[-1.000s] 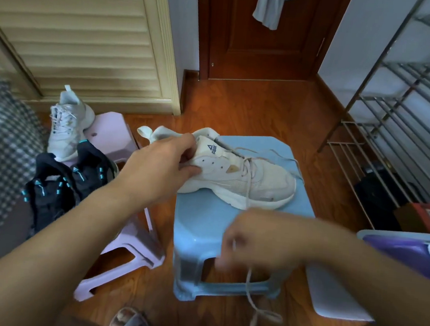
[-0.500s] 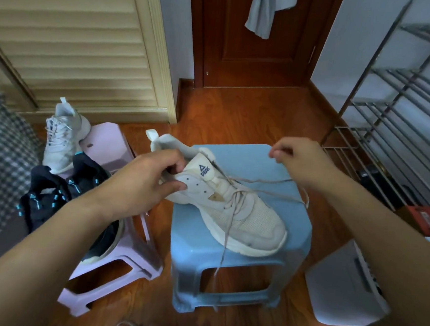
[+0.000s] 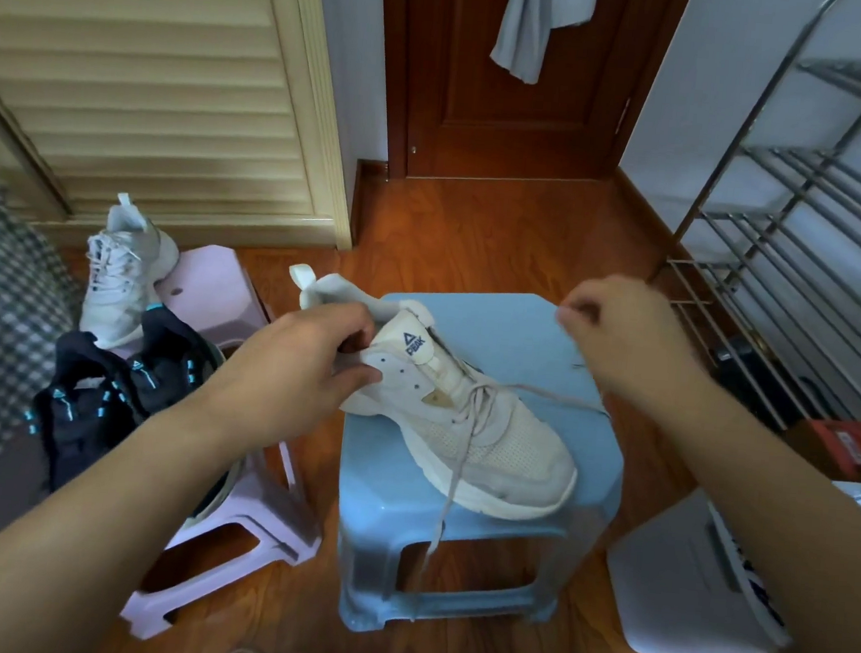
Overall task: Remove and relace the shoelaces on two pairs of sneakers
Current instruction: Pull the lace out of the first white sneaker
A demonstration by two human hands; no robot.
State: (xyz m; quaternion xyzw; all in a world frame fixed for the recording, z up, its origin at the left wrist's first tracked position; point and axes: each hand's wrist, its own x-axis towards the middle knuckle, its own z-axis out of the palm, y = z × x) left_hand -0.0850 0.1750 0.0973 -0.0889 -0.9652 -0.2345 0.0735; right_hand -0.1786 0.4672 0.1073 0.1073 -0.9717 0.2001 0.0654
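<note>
While the left hand [image 3: 307, 363] grips the sneaker's [image 3: 467, 422] heel, the raised right hand [image 3: 623, 336] seemingly pinches its shoelace [image 3: 541, 394].

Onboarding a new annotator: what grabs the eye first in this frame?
The cream sneaker on the blue stool, centre frame: the left hand grips its heel while the right hand pinches the shoelace, pulling it taut. To the left, black sneakers and a white one sit on a pink stool.

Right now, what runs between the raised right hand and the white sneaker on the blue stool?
In the head view, a shoelace stretches from the right hand down to the white sneaker, above the blue stool.
</note>
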